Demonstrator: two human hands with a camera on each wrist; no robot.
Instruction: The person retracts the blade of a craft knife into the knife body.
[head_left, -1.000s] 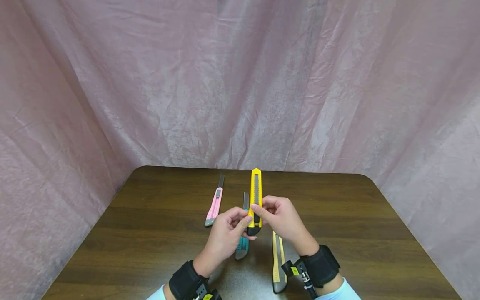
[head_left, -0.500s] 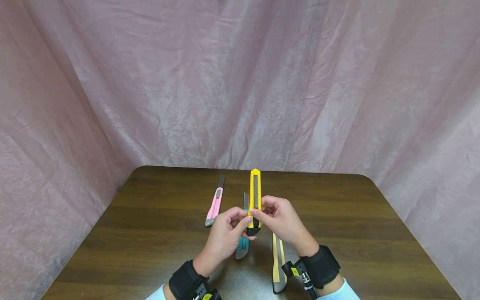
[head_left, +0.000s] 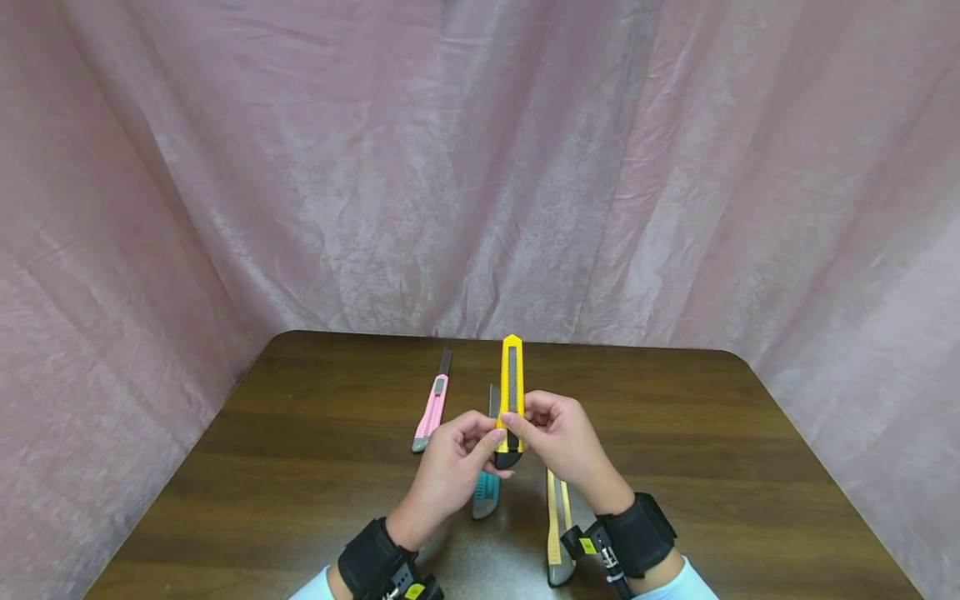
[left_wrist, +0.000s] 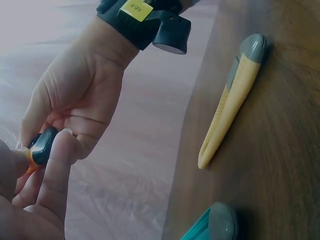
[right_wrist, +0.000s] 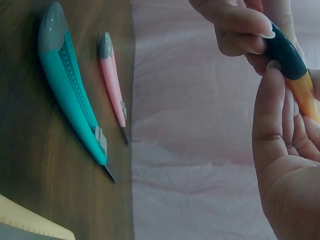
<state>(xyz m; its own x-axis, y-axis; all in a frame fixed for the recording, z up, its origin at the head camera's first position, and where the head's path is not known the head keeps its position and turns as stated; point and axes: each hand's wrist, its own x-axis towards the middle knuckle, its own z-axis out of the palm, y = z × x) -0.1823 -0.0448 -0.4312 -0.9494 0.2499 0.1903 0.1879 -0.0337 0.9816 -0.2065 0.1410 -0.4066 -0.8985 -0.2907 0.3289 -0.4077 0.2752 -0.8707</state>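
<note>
Both hands hold a bright yellow utility knife [head_left: 512, 375] above the table, its pointed yellow tip away from me and black end toward me. No blade shows past the tip. My left hand [head_left: 450, 462] pinches the lower part near the black end. From the other side my right hand [head_left: 562, 433] grips the body, thumb across its front face. In the right wrist view the knife's dark end [right_wrist: 287, 55] sits between the fingers of both hands. Behind the left hand lies a teal utility knife [head_left: 486, 497], partly hidden, with its blade out.
On the dark wooden table [head_left: 712, 433], a pink utility knife [head_left: 432, 408] with extended blade lies left of the hands. A pale yellow utility knife [head_left: 555, 533] lies near me, partly behind the right wrist. A pink curtain [head_left: 450, 167] hangs beyond the table's far edge.
My right thumb shifted slightly down the yellow utility knife toward its black end, then back up a little. The left hand's hold and the knives on the table look the same.
</note>
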